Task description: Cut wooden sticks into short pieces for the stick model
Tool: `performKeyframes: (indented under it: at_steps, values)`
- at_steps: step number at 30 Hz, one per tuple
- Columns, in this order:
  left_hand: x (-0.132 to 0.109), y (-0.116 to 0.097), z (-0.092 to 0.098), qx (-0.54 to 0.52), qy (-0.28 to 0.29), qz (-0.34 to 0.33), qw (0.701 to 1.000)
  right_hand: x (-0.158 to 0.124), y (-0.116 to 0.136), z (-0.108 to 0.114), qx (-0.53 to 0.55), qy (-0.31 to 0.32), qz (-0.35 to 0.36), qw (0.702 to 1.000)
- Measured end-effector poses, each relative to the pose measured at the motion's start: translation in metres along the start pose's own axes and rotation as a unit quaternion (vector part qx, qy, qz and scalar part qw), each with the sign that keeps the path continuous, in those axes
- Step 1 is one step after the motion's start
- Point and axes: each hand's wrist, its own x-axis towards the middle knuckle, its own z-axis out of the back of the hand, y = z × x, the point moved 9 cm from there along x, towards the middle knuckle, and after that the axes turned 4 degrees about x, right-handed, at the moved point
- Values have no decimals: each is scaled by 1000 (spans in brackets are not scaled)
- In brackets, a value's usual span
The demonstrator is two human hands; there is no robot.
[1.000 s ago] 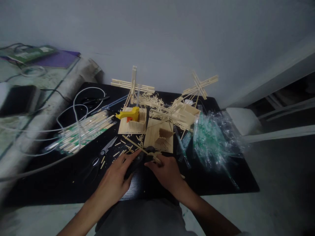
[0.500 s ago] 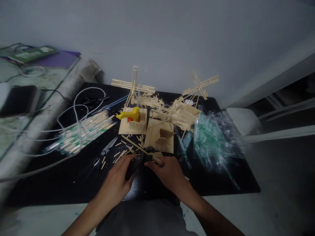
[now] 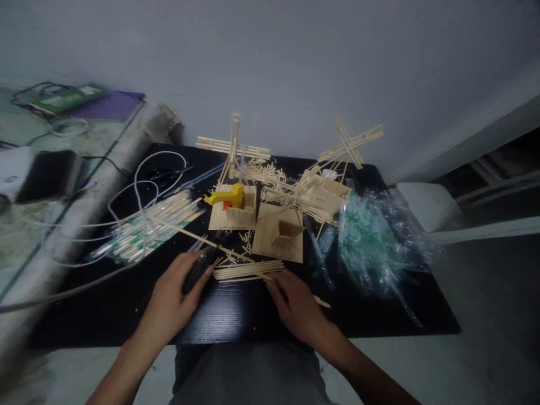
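My left hand [image 3: 172, 292] is closed round a black hand tool [image 3: 201, 269]; its kind is hard to make out in the dim light. To the right, my right hand [image 3: 297, 304] has its fingertips on a thin wooden stick [image 3: 264, 276], at the right end of a bundle of bamboo sticks [image 3: 240, 271] lying on the table. Behind the bundle are cut stick pieces [image 3: 244, 242] and a long stick [image 3: 198, 235] lying slantwise. A wooden base with a small box part [image 3: 276, 219] stands just beyond.
A yellow glue gun [image 3: 230, 197] rests on another wooden base [image 3: 219, 221]. Stick windmill blades [image 3: 234, 147] stand at the back. Packed sticks [image 3: 156, 230] and a white cable [image 3: 135, 188] lie left, crumpled plastic wrappers [image 3: 371, 242] right, on the black table [image 3: 358, 318].
My left hand has moved left with the black tool, away from my right hand. The stick bundle between them now shows on the table, and the long slanting stick reaches further left.
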Motion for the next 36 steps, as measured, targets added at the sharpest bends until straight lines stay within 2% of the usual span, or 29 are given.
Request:
performKeyframes:
  at_steps: [3, 7, 10, 14, 17, 19, 23, 25, 30, 36]
  values:
    - [-8, -13, -17, -5, 17, -49, 999, -4, 0, -20, -29, -6, 61, 998]
    - [-16, -19, -33, 6, 41, -53, 998, -2, -7, -35, -82, -20, 110, 990]
    - [-19, -18, -39, 28, 67, -31, 997, 1, -6, -28, -69, -40, 129, 988]
    - [-21, -13, -49, 44, 127, -1, 991, 7, 2, -2, 73, -55, 110, 990]
    - [-24, -8, -61, 63, 188, 16, 980, 14, 2, 13, 189, -26, 39, 981]
    - [-26, -6, -66, 94, 220, 28, 971, 17, 5, 15, 244, 19, 2, 970]
    - [-27, -9, -71, 141, 254, 29, 957, 21, 19, 9, 278, 130, 13, 951]
    - [-28, -13, -72, 145, 265, 24, 953, 23, 21, 6, 273, 162, 22, 948]
    - [-29, -16, -74, 129, 280, 23, 951, 28, 17, 2, 258, 175, 12, 950]
    - [-30, -11, -80, 134, 294, 44, 945, 28, 11, -1, 270, 175, -10, 947]
